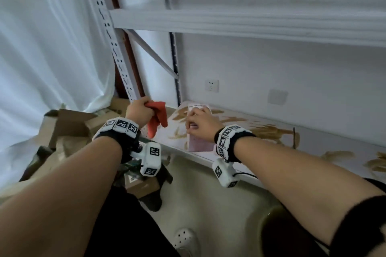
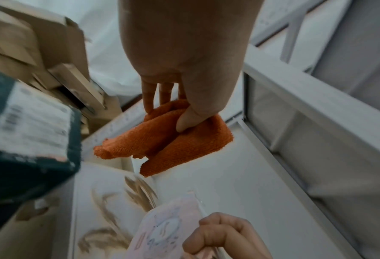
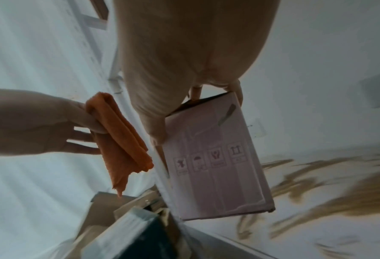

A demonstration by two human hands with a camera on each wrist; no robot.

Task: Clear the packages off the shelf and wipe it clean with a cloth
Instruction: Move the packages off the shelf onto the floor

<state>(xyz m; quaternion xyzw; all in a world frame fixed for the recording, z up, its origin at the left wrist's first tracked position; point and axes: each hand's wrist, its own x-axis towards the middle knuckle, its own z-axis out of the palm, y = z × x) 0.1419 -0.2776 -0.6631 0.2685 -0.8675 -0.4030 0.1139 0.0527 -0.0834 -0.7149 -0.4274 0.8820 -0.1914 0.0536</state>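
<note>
My left hand (image 1: 139,110) grips a folded orange cloth (image 1: 158,118) that hangs over the left end of the white shelf (image 1: 271,144); the left wrist view shows thumb and fingers pinching the cloth (image 2: 162,140). My right hand (image 1: 198,124) grips the top of a pale pink box (image 1: 200,144) standing at the shelf's front left. In the right wrist view the pink box (image 3: 215,166) bears handling symbols, with the orange cloth (image 3: 122,145) to its left. Brown smears (image 1: 269,130) streak the shelf surface.
Opened cardboard boxes (image 1: 69,129) and a dark package (image 2: 27,140) are piled on the floor left of the shelf unit. An upper shelf board (image 1: 250,23) runs overhead. A slotted white upright (image 1: 112,48) stands at the left, a curtain (image 1: 48,58) beyond it. Wall sockets (image 1: 212,85) sit behind.
</note>
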